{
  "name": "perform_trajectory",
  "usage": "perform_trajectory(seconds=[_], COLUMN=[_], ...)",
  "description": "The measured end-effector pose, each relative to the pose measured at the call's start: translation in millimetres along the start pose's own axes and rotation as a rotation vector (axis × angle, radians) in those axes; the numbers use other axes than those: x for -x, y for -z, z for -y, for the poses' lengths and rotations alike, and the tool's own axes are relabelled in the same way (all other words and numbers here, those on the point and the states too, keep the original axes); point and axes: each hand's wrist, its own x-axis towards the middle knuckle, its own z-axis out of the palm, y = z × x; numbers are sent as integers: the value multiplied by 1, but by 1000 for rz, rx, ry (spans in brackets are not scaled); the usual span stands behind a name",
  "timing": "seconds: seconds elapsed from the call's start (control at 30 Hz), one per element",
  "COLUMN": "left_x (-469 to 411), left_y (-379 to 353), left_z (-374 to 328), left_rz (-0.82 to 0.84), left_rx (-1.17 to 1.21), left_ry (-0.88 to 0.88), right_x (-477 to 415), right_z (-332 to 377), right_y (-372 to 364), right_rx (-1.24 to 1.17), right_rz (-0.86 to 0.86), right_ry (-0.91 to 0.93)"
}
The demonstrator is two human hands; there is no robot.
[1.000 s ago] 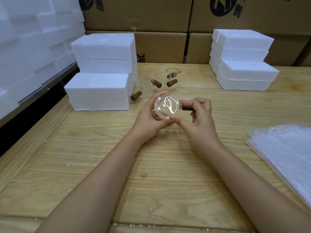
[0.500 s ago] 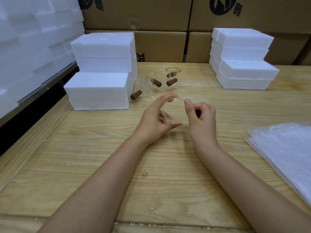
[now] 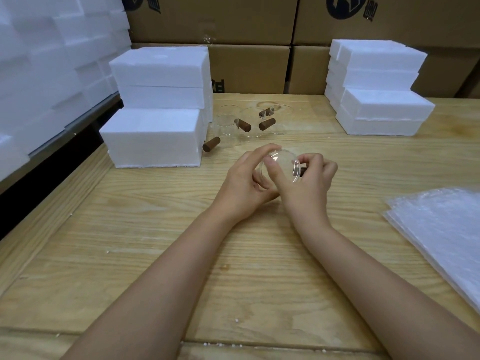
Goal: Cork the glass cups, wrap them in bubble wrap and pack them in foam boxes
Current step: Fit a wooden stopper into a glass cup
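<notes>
Fingers of left hand curl around glass cup above wooden table; right hand pinches its brown cork, thumb against the glass.

The glass cup has turned in the hands. A second ago its round face pointed at the camera with a bright glare; now it is tilted, and only a thin arc of light shows along its right rim. It also sits a little farther right. The left hand, whose forefinger was stretched out half a second ago, now curls over the cup's top. The right hand has its thumb across the front of the glass, and its fingers are curled at the brown cork.
</notes>
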Motion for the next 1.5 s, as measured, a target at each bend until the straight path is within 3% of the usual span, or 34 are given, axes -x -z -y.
perform_trajectory(seconds=[0.17,0.5,0.83,1.03,1.3,1.5], left_x=[0,0,-1,-2,-1,-2], left_y=[-2,-8,1,2,-1,0], left_z=[-2,1,-1,-2,-1,0], left_rz=[-26,-37,-36,-28,-50,-88], left_rx=[-32,-44,141,226,177,126], left_ry=[-13,-115,40,87,89,14], right_x=[1,-5,-7,-2,1,0], right_z=[0,-11,-10,-9,-10,-9], right_y=[-2,-4,1,-1,-4,-1], right_rx=[87,-16,-27,82,150,35], right_rz=[-27,-105,-34,-28,-119,-23], right_ry=[70,82,237,320,334,308])
